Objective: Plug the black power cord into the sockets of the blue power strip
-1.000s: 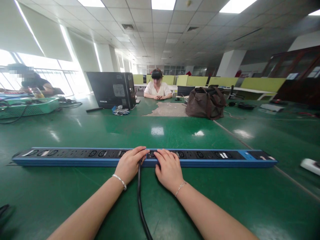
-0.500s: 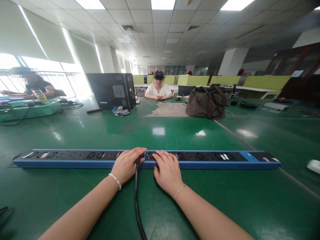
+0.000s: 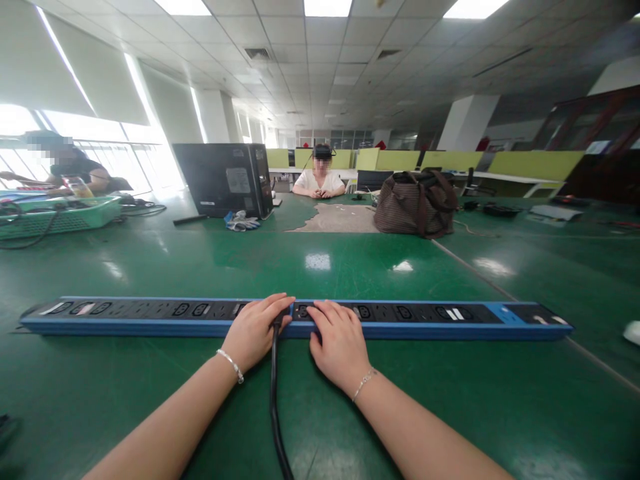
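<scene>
A long blue power strip (image 3: 430, 329) with a black socket face lies across the green table in front of me. My left hand (image 3: 257, 327) is closed around the plug end of a black power cord (image 3: 274, 393), right at the strip's middle. The plug itself is mostly hidden by the fingers, and how deep it sits in a socket cannot be seen. Just to the right, my right hand (image 3: 340, 340) grips the strip, fingers over the socket face and thumb against the front side. The cord runs down between my forearms and out of view.
Farther back stand a black computer case (image 3: 220, 180), blue-and-white gloves (image 3: 242, 221) and a brown bag (image 3: 415, 203). A green basket (image 3: 85, 217) with cables is at the left. One person (image 3: 320, 180) sits opposite, another (image 3: 75, 163) at the far left. A white object (image 3: 633, 333) lies at the right edge.
Both hands keep the same hold on the plug and the strip. The strip looks slightly larger, and the view has shifted a little.
</scene>
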`<state>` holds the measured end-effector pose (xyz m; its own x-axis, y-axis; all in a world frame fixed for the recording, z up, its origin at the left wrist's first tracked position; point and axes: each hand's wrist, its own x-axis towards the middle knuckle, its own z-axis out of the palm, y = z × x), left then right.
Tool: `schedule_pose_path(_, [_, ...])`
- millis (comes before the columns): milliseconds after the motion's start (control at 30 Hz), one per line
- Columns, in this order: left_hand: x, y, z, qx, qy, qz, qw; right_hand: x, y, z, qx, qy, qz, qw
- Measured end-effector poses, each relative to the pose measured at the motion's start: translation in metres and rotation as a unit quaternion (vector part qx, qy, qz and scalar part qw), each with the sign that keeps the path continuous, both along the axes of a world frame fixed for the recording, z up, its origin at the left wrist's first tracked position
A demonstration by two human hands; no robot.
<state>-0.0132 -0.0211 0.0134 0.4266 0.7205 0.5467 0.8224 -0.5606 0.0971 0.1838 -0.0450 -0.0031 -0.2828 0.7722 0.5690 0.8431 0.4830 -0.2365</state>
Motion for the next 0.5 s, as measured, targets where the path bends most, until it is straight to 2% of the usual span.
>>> schedule_pose_path(500, [0.0011,-0.0002,-0.0007,-0.018,-0.024,0.011,0.999,0.0005,-0.0007,0.0029,-0.013,-0.004,-0.001,1.000])
